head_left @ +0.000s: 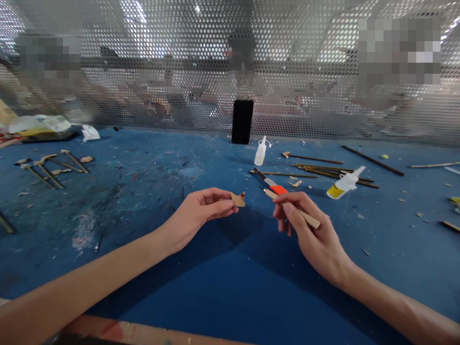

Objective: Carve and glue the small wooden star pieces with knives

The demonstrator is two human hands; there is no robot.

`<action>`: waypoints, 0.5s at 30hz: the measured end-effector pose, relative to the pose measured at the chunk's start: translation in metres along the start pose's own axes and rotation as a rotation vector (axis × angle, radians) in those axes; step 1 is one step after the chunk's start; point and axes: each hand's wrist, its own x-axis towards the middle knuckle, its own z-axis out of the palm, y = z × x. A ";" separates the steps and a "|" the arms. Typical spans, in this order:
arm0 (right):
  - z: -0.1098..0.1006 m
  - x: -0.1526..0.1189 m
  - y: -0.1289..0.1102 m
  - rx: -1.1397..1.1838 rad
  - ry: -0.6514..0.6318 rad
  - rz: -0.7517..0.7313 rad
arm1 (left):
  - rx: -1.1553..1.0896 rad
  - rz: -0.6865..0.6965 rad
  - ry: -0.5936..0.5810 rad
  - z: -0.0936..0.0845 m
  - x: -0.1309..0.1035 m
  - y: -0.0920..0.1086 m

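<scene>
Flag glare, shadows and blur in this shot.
Head view: glare shows through the perforated panel, strongest near the upper corners; the background behind it is blurred, partly pixelated. Head view: left hand and right hand sit above soft shadows on the blue table.

My left fingers hide one end of a brown piece, my right fingers cover a wooden handle's middle, a dark stick is cut off at right, and everything behind the perforated panel blurs.
</scene>
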 end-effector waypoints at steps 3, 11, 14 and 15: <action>0.000 -0.001 0.000 -0.001 0.013 0.011 | 0.260 0.143 0.037 0.000 -0.004 0.000; 0.000 0.000 0.003 -0.045 0.007 -0.002 | 1.354 1.116 0.140 -0.005 -0.023 0.003; 0.000 -0.001 0.004 -0.047 0.007 0.008 | 1.552 1.197 -0.015 -0.003 -0.026 0.002; 0.000 -0.001 0.004 -0.052 0.009 0.010 | 1.608 1.225 -0.044 0.000 -0.027 0.001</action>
